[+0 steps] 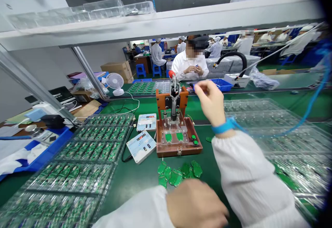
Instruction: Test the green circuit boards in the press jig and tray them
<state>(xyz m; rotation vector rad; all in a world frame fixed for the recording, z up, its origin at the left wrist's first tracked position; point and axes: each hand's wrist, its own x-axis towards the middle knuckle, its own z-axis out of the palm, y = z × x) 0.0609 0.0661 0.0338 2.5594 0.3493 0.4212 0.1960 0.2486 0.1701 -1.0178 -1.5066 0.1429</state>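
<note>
My right hand (211, 100), with a blue wristband (223, 126), is raised to the right of a toggle-clamp test fixture (178, 148). Its fingers curl toward the thumb, nothing shows in them, and it is apart from the red-tipped lever (171, 74). Two green circuit boards (168, 137) sit side by side in the fixture's clear plate, under the raised press. My left hand (195, 203) is smeared by motion at the bottom, just in front of a loose pile of green circuit boards (177, 176). Its fingers are too blurred to read.
Clear trays of boards (85, 152) cover the left side; more clear trays (259, 131) stand at right. Two meter boxes (141, 146) adjoin the fixture. A blue cord (306, 114) runs from the wristband. A shelf beam (166, 24) crosses above. A co-worker (192, 63) sits opposite.
</note>
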